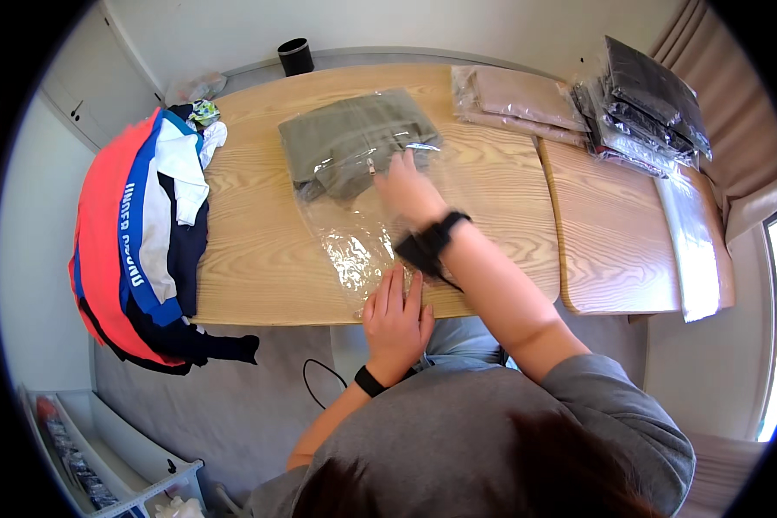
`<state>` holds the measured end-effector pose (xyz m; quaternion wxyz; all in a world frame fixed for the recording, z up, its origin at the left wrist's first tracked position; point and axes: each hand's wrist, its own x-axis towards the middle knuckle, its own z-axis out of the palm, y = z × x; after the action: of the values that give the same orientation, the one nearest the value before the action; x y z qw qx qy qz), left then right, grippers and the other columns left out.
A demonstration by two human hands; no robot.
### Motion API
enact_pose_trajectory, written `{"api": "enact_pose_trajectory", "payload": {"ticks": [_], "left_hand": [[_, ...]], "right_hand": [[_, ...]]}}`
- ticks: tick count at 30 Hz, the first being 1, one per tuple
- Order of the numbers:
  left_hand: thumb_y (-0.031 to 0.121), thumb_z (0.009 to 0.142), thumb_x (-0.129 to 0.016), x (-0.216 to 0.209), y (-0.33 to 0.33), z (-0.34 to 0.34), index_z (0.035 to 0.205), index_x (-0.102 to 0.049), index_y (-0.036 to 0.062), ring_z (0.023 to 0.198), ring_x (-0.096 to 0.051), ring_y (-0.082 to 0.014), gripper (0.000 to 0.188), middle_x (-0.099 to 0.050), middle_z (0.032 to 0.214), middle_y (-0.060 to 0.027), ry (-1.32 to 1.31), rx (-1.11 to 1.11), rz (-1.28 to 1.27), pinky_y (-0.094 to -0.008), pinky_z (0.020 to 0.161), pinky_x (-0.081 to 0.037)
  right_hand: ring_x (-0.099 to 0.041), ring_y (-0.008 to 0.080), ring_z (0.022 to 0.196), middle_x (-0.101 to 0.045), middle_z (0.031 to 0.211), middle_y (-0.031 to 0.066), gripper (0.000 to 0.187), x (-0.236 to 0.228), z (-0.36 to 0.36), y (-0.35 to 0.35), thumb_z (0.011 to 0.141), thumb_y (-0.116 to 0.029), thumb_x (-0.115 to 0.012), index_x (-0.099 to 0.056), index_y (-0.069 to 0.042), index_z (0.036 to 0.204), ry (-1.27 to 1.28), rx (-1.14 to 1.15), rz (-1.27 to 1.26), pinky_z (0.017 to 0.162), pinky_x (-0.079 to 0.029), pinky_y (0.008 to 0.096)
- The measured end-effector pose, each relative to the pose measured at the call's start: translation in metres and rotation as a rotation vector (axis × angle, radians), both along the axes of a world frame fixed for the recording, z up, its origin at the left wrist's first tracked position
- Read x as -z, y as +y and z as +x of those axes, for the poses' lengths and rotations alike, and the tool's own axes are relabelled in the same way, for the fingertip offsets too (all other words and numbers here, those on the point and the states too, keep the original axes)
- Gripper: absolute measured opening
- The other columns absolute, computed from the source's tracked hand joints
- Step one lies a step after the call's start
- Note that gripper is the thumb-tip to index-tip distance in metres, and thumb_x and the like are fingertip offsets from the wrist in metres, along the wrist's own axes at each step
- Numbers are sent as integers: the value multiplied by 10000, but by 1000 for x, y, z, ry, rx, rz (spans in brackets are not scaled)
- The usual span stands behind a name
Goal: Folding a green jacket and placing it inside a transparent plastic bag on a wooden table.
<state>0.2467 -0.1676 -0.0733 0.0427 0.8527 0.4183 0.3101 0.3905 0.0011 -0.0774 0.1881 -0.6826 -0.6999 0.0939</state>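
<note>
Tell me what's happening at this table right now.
A person is packing a folded olive garment into a clear plastic bag on a wooden table. The right hand reaches into the bag at the garment; the left hand lies flat on the bag's near end. Bagged clothes lie further back.

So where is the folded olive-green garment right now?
In the head view, the folded olive-green garment lies at the table's far centre, inside the clear plastic bag, under the right hand.
</note>
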Motion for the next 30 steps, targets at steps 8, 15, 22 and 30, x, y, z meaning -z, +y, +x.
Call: {"api": "enact_pose_trajectory", "payload": {"ticks": [8,15,22,30], "left_hand": [[122,822,-610,-43,17,-122,920,-649,2,776,-634,-242,160,-670,860,-135,-361,81,10,-314,705,-481],[503,877,-575,-40,150,-131,908,-610,2,604,-553,-114,503,-604,742,-42,-593,-347,-999,-260,529,-445],[365,928,-529,-29,174,-105,742,-564,26,463,-467,-107,389,-542,623,-28,-472,-142,-925,-245,459,-394],[278,953,-491,-38,110,-126,709,-536,37,528,-477,-95,345,-521,617,-15,-365,-63,-1086,-250,515,-396]], "right_hand": [[-626,148,840,-665,900,104,178,-132,98,-156,921,-139,-556,-631,20,953,1085,-616,-545,751,-490,269],[-575,114,751,-625,830,50,277,-65,135,-42,884,-263,-636,-599,-5,977,1055,318,-85,725,-469,241],[-572,101,613,-625,715,21,194,-46,151,-24,883,-232,-620,-609,-52,810,1074,217,-540,563,-465,222],[-556,62,651,-624,733,1,189,-60,154,-126,908,-209,-582,-626,-49,819,984,158,-554,581,-441,188]]}}
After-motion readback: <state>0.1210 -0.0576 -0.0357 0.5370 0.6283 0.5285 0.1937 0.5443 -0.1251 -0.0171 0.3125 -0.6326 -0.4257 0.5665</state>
